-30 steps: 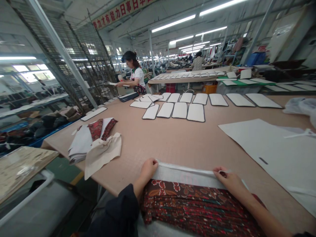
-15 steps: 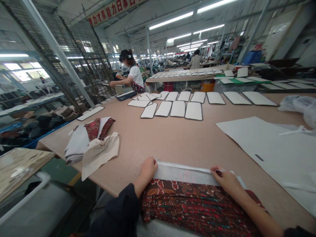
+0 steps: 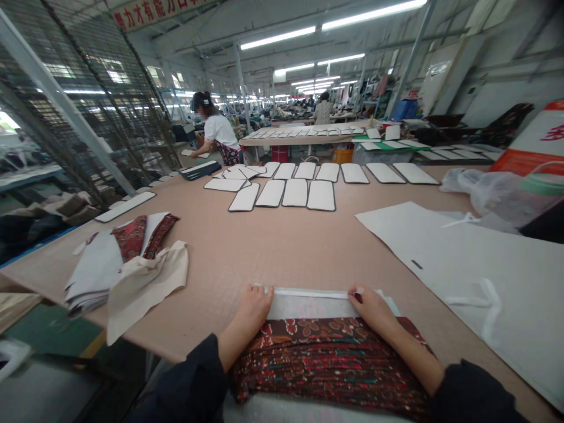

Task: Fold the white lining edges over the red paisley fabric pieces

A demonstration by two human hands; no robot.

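Note:
In front of me lies a dark red-brown patterned fabric [image 3: 326,358], gathered in narrow folds, with a floral band along its far side. A thin whitish sheet [image 3: 291,306] with faint pink marks shows beyond it and at its near side. The sheet's far edge is a white folded strip [image 3: 312,293]. At the left end of this edge, my left hand [image 3: 253,308] is closed on it, fingers forward and thumb at the strip. My right hand [image 3: 372,306] pinches the same edge towards its right end, its forearm crossing over the fabric.
White dark-edged panels [image 3: 294,192] lie in rows across the table [image 3: 273,247]. To the left are stacked pale sheets with patterned fabric [image 3: 130,238] and a cream cloth [image 3: 150,270]. A large white sheet [image 3: 476,252] and plastic bag [image 3: 476,188] lie right. A co-worker [image 3: 220,132] stands beyond.
My view has turned right, so the table things sit further left. My left fingers now lie more forward over the sheet's edge; my right hand still pinches it. The co-worker bends lower.

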